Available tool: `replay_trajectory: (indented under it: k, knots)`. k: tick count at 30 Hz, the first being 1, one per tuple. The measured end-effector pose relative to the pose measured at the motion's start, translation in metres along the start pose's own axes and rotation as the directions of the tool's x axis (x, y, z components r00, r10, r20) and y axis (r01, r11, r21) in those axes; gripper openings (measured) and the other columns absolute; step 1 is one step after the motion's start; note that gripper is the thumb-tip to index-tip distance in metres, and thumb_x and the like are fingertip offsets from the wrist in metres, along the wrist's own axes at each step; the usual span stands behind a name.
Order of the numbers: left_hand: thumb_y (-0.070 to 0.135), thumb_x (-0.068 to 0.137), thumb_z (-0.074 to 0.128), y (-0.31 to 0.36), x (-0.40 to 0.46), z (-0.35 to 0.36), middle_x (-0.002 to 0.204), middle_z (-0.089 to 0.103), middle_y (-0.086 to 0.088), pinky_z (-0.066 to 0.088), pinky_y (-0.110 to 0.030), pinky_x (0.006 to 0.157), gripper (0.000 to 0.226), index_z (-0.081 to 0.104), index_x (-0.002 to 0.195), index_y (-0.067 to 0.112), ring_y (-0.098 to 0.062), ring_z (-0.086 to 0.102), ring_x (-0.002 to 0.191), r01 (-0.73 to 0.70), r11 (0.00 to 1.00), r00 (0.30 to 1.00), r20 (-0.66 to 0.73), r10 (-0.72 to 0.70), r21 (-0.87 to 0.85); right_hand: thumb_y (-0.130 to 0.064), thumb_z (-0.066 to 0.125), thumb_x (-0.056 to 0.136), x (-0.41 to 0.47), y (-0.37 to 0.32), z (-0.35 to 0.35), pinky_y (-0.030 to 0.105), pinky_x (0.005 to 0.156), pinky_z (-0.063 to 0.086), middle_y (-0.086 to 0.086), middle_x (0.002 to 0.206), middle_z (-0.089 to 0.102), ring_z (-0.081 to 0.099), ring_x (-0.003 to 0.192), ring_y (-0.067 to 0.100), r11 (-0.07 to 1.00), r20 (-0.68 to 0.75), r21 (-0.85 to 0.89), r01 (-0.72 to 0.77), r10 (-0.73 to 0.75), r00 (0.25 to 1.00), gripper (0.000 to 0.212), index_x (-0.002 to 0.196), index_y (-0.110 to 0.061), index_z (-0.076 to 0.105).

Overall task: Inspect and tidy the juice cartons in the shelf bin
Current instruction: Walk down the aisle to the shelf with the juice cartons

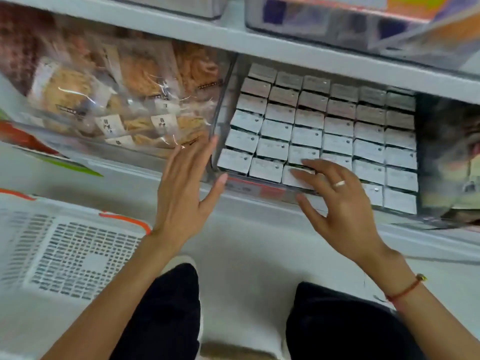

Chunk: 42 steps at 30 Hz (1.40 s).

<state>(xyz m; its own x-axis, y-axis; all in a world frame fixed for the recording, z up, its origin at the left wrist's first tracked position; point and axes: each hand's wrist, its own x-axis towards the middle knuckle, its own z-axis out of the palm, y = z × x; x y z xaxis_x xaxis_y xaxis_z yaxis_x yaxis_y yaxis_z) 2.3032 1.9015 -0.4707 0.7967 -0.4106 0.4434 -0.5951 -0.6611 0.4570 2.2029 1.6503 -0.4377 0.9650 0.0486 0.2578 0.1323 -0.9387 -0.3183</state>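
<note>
Far left, low: white slotted basket (70,255) w/ orange trim on the floor beside the shelf unit. Above it, on the shelf (124,175), a clear bin of bagged snacks (109,100), brownish contents w/ small paper labels, bags lying at mixed angles. Left hand (181,193) is spread flat in front of the gap between snack bin & carton bin, fingers (205,152) straight & apart, thumb out to the right near the carton bin's front corner; can't tell if it touches anything, it holds nothing. Next right: clear shelf bin (220,105) packed w/ juice cartons (337,126), grey-white tops up, in tidy rows & columns, tight together, filling the bin from front lip to back. Right hand (340,203) w/ ring (339,183) reaches in over the front lip, fingers loosely spread, tips resting on the tops of front-row cartons, not gripping any. Red cord bracelet (405,289) on that wrist. Far right: blurred dark packets in another bin. Above: upper shelf w/ more clear bins. Bottom: black trouser knees
</note>
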Motion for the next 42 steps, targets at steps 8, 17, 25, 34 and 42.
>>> replay_trajectory:
  k: [8,17,25,34,42]
  knots:
    - [0.035,0.103,0.045,-0.010,-0.006,0.008,0.143,0.049,-0.006,0.028,-0.029,0.112,0.050,0.036,0.148,0.015,-0.020,0.041,0.131,-0.083,0.997,0.986,-0.145,0.082,-0.001,-0.027,0.056,0.097,-0.007,0.012,0.018,0.039,0.081,0.048,0.006,0.124,0.065,0.060,0.107,0.029,0.967,-0.194,-0.177,0.181,-0.214,0.957,0.029,0.122,-0.018,0.067]
    - [0.037,0.101,0.046,0.006,-0.003,-0.004,0.138,0.053,-0.004,0.036,-0.044,0.106,0.050,0.036,0.148,0.022,-0.026,0.046,0.125,-0.011,1.000,0.992,-0.122,0.013,0.017,-0.026,0.057,0.094,-0.005,0.002,0.014,0.039,0.075,0.051,0.008,0.117,0.065,0.061,0.099,0.031,0.949,-0.213,-0.266,0.168,-0.228,0.950,0.031,0.122,-0.015,0.064]
    - [0.037,0.100,0.047,0.014,-0.001,-0.009,0.146,0.047,-0.002,0.034,-0.042,0.109,0.052,0.033,0.149,0.026,-0.025,0.043,0.131,0.054,0.998,0.996,-0.068,-0.057,-0.044,-0.042,0.053,0.096,0.007,-0.011,0.001,0.028,0.077,0.042,0.000,0.112,0.066,0.058,0.104,0.019,0.993,-0.167,-0.112,0.039,-0.058,0.984,0.029,0.109,-0.021,0.069]
    - [0.042,0.097,0.051,0.009,0.000,-0.003,0.149,0.043,0.007,0.033,-0.032,0.111,0.063,0.025,0.152,0.028,-0.016,0.040,0.136,0.109,0.992,0.989,-0.098,-0.114,-0.060,-0.038,0.053,0.096,0.077,-0.053,0.002,0.037,0.093,0.046,0.004,0.129,0.057,0.051,0.119,0.023,0.998,0.179,-0.046,0.044,-0.035,0.983,0.032,0.124,-0.025,0.062]
    - [0.048,0.097,0.046,-0.002,0.001,0.007,0.151,0.032,0.020,0.018,-0.020,0.110,0.061,0.019,0.151,0.040,-0.003,0.025,0.140,0.091,0.993,0.988,-0.120,-0.100,-0.072,-0.045,0.074,0.080,0.131,-0.064,-0.010,0.030,0.068,0.041,-0.001,0.113,0.063,0.058,0.102,0.022,0.950,0.404,-0.175,0.258,-0.169,0.899,0.043,0.118,-0.028,0.064]
